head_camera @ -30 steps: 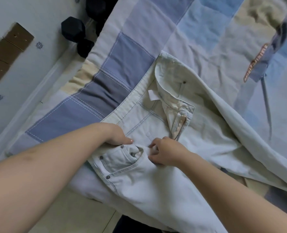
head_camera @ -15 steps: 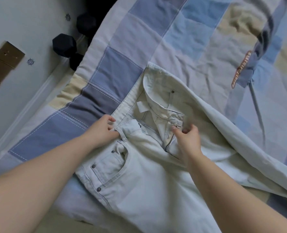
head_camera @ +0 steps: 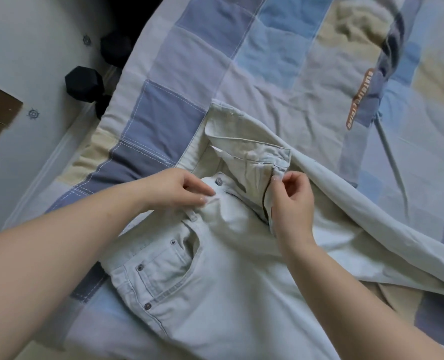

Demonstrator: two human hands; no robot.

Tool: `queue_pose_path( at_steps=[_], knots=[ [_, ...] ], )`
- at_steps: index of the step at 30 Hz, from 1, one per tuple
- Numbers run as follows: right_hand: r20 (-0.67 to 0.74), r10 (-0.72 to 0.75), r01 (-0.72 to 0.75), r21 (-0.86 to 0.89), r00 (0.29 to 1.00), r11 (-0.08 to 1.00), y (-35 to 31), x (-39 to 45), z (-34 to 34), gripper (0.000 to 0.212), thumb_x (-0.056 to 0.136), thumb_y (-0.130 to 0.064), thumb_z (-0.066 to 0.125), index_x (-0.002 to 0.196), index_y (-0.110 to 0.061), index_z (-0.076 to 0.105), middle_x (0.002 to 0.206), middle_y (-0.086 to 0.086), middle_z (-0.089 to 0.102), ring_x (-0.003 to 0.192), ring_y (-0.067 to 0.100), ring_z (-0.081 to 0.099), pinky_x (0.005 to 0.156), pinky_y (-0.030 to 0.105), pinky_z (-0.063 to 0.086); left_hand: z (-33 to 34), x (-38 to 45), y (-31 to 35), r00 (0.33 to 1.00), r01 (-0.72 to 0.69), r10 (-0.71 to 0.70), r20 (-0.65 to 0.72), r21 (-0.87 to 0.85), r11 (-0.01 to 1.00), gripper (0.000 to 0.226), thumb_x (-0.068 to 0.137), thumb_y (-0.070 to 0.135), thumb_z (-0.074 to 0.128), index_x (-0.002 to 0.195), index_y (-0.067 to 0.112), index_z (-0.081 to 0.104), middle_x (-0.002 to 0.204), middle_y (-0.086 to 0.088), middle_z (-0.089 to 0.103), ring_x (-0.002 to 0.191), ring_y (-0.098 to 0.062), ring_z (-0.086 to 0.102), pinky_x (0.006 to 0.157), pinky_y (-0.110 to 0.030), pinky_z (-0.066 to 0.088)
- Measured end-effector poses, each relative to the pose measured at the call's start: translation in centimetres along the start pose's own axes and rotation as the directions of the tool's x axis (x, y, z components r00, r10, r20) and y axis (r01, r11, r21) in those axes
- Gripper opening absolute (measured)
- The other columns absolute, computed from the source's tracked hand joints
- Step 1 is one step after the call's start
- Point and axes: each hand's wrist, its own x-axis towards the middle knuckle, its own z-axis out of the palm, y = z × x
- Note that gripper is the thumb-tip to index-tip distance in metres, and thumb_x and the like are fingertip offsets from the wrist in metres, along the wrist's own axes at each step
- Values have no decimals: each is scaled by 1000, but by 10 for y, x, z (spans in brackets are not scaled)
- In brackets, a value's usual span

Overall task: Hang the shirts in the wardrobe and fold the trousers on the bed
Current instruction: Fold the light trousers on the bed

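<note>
Trousers (head_camera: 215,294) (pale denim) lay waist-up on the bed (head_camera: 280,74), fly open. The step in hand looked like closing the waistband before folding. The left hand (head_camera: 174,189) pinched the flap just beside the button (head_camera: 219,181); the right hand (head_camera: 291,203) pinched the opposite flap, across the zip from the button. Next, I judged, both flaps needed drawing together at the button.
</note>
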Motion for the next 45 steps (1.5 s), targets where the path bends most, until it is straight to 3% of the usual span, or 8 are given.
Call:
queue_pose_path(
  at_steps=[5, 7, 9, 12, 18, 28, 38, 45],
  knots=[
    [91, -210, 214, -40, 973, 976, -6, -21, 17, 12, 83, -16, 57, 81, -24, 48, 68, -7, 46, 57, 4, 42, 57, 19, 38, 4, 1, -18, 938, -35, 61, -342, 81, 996, 45, 86, -6, 56, 123, 20, 63, 118, 12, 57, 100, 13, 52, 76, 8, 32],
    [325, -107, 200, -267, 940, 943, 6, -25, 27, 11, 87, -16, 58, 98, -20, 58, 92, -3, 58, 78, 9, 56, 76, 28, 48, 8, 3, -28, 931, 34, 19, -364, 140, 990, 46, 87, -1, 59, 130, 15, 58, 122, 8, 56, 106, 1, 52, 75, 5, 32],
    [567, 141, 197, -494, 812, 847, 21, -28, 33, 39, 92, -19, 56, 131, -14, 51, 138, 1, 48, 123, 14, 49, 106, 33, 36, 11, 5, -36, 914, 129, -55, -402, 160, 979, 49, 86, 2, 61, 133, 15, 56, 119, 1, 61, 101, -8, 54, 80, -8, 36],
    [624, 238, 134, -489, 744, 862, 22, -33, 33, 52, 95, -20, 51, 145, -18, 35, 154, -1, 28, 140, 11, 31, 113, 27, 24, 16, 3, -41, 850, 208, -143, -508, 74, 975, 45, 86, 6, 59, 130, 15, 58, 107, 1, 60, 106, -16, 57, 91, -23, 39],
    [406, 237, -93, -344, 883, 934, 12, -31, -24, 37, 96, -18, 48, 132, -24, 50, 123, -13, 55, 106, 4, 54, 89, 21, 41, 47, -9, 0, 767, 45, -53, -640, -29, 999, 27, 89, 4, 54, 109, 19, 65, 108, 4, 65, 97, -12, 59, 86, -21, 41],
    [84, 217, -169, -383, 973, 908, 48, -47, -291, 27, 94, -14, 52, 116, -27, 59, 113, -12, 61, 96, 0, 57, 72, 8, 40, 248, 11, 133, 930, -115, 65, -363, -117, 986, 20, 91, 7, 55, 102, 21, 63, 108, 3, 66, 103, -12, 60, 93, -24, 44],
    [-238, 263, -351, -514, 935, 783, 131, -54, -622, 34, 91, -11, 51, 124, -18, 57, 124, 3, 52, 112, 15, 54, 87, 24, 39, 529, 69, 240, 992, 12, -41, -118, -236, 972, 17, 92, 12, 58, 105, 20, 65, 112, -1, 67, 95, -10, 60, 72, -23, 44],
    [-328, 417, -528, -447, 848, 722, 198, -17, -751, 49, 93, -19, 52, 140, -15, 40, 143, 7, 43, 127, 25, 45, 98, 36, 39, 669, 108, 273, 973, 225, -223, 54, -413, 882, 28, 95, 8, 53, 120, 19, 62, 114, -2, 61, 98, -15, 60, 85, -32, 48]
  ],
)
